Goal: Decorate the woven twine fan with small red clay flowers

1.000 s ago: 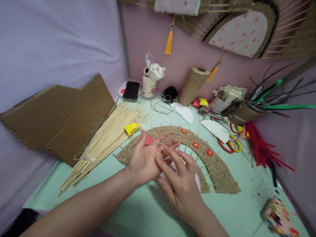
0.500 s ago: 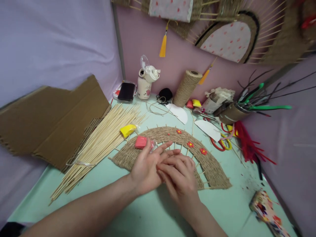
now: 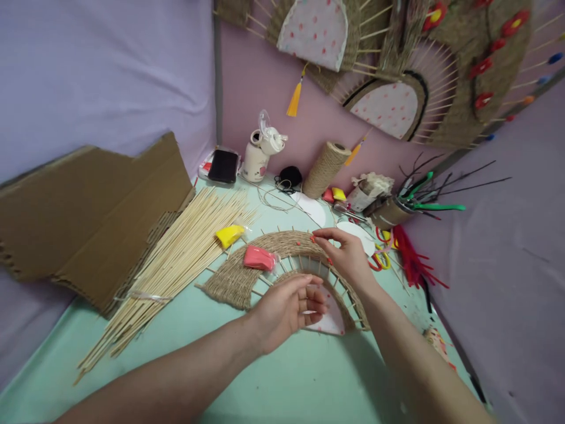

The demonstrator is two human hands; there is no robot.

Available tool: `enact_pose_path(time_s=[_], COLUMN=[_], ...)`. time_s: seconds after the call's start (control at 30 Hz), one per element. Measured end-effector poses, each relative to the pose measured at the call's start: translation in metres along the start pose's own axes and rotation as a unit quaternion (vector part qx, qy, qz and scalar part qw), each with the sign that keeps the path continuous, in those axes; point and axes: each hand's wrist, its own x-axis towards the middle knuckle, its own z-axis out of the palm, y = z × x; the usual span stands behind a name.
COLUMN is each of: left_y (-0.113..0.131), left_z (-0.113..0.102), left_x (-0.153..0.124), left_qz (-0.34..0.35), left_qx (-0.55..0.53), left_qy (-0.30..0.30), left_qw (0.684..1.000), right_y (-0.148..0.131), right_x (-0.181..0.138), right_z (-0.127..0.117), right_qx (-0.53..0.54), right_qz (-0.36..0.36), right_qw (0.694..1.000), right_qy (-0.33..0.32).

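A fan-shaped panel woven from twine over thin sticks (image 3: 227,285) lies on the table, with a pale dotted half-round piece (image 3: 329,321) at its centre. My right hand (image 3: 346,253) is over its upper right band, thumb and finger pinched at a small red flower (image 3: 312,239). Whatever is between those fingertips is too small to make out. Another red flower (image 3: 329,261) and a tiny red dot (image 3: 298,243) sit on the weave. Palm turned inward, my left hand (image 3: 286,312) hovers over the lower middle, fingers loosely curled and apart, holding nothing. A pink clay packet (image 3: 259,258) rests on the panel.
Left lie a bundle of thin sticks (image 3: 168,271), a yellow clay packet (image 3: 229,235) and cardboard (image 3: 97,218). Behind stand a white bottle (image 3: 256,159), a twine spool (image 3: 326,169) and a tool holder (image 3: 391,213). Red fuzzy stems (image 3: 412,259) lie right. Woven fans (image 3: 388,109) hang behind.
My right hand has left my left palm and moved up and forward to the panel's flowers. My left hand has turned its palm inward, fingers curling. The view has tilted up slightly.
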Motion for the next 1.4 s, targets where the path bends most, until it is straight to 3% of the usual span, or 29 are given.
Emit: enact_pose_path(time_s=[0.17, 0.33, 0.7, 1.4], left_y=[0.001, 0.001, 0.001, 0.001], left_z=[0.002, 0.002, 0.004, 0.005], left_x=[-0.001, -0.002, -0.005, -0.007], left_qz=[0.009, 0.009, 0.007, 0.014], left_qx=[0.016, 0.014, 0.005, 0.008], left_qy=[0.004, -0.009, -0.007, -0.021], left_qw=[1.0, 1.0, 1.0, 1.0], right_y=[0.017, 0.028, 0.033, 0.026], right_x=[0.019, 0.022, 0.026, 0.026], right_z=[0.028, 0.039, 0.045, 0.049], right_qx=[-0.044, -0.101, -0.183, -0.24], right_qz=[-0.006, -0.015, -0.016, 0.015], right_qw=[0.998, 0.993, 0.98, 0.968], right_qy=[-0.034, -0.066, -0.069, -0.076])
